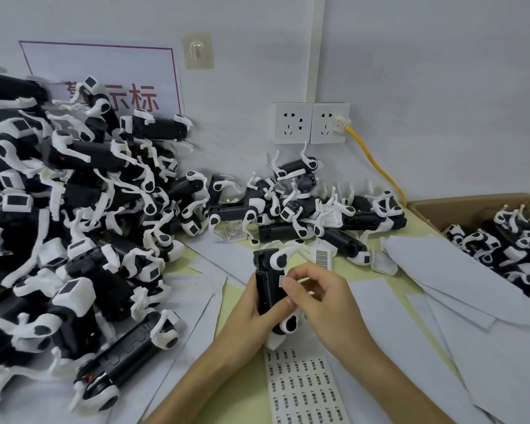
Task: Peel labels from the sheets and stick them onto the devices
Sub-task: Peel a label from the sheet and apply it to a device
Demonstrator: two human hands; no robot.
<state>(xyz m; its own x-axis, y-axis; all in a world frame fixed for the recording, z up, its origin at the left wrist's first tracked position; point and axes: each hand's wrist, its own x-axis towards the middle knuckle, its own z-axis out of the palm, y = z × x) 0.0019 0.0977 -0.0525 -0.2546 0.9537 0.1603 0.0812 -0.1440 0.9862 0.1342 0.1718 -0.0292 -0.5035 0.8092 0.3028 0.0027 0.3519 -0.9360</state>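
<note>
A black-and-white device (268,289) stands upright in front of me, and my left hand (248,313) grips its black body from the left. My right hand (315,298) curls against the device's right side, and its thumb and forefinger pinch a small white label (283,281) at the body's edge. A label sheet (303,390) with several rows of small printed labels lies on the table just below the device. A second small label sheet (321,257) lies behind the device.
A large heap of the same devices (74,224) fills the left side. A smaller pile (303,209) lies by the wall under the sockets (311,123) with a yellow cable (377,166). A cardboard box (478,206) at right holds more devices. Spent backing sheets (441,270) cover the table.
</note>
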